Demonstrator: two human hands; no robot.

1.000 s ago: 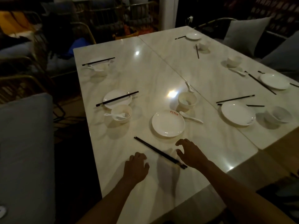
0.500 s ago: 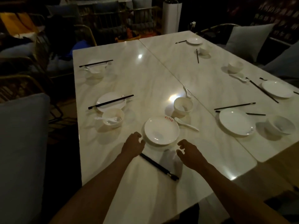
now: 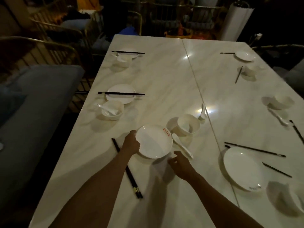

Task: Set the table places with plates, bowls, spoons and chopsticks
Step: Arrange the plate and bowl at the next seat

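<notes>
Left hand (image 3: 131, 143) has its grip on the near-left rim of the plate (image 3: 153, 142), fingers curled round the edge, and the plate looks tipped up a little off the bench (image 3: 164, 79) on that side. Right hand (image 3: 180, 163) hovers just beside the plate's near-right edge, fingers loosely bent, grasping nothing, tips close to the spoon (image 3: 181, 146) that lies against the plate's right side. Behind the plate sits a bowl (image 3: 188, 125), with a second spoon (image 3: 202, 113) just beyond it. A pair of chopsticks (image 3: 127, 169) runs under the left forearm, slanting from beside the plate down toward the near edge.

Where does the job stand? On the left side two places look laid: a mid-left plate (image 3: 120, 93) with chopsticks across it and a small bowl (image 3: 112, 110) holding a spoon, and a far-left setting (image 3: 127, 55) much the same. The right half is rougher: a near-right plate (image 3: 241, 168) with loose chopsticks apart from each other, bowls and a spoon scattered further up. So I'd call it under way, this centre place being sorted now, the right side seemingly left to tidy.

Both forearms reach forward from the bottom edge, left wrist straight and low, right wrist turned slightly inward toward the plate
</notes>
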